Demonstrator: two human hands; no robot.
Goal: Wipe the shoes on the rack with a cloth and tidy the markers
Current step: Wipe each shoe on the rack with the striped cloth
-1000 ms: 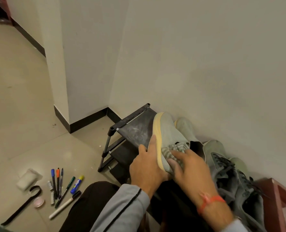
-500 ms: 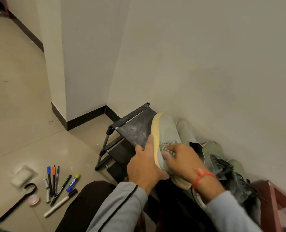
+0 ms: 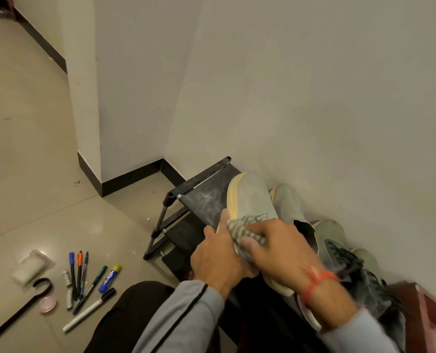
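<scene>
As left hand (image 3: 218, 261) grips shoe (image 3: 250, 200), cloth (image 3: 245, 229) pressed

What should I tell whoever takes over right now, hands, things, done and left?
Left hand grips the grey shoe by its yellow sole edge, over the black rack.
Right hand presses the striped cloth on that shoe's upper.
Done: wiping under way.
Left: the other shoes on the rack; the markers lie loose on the floor, untidied.
</scene>
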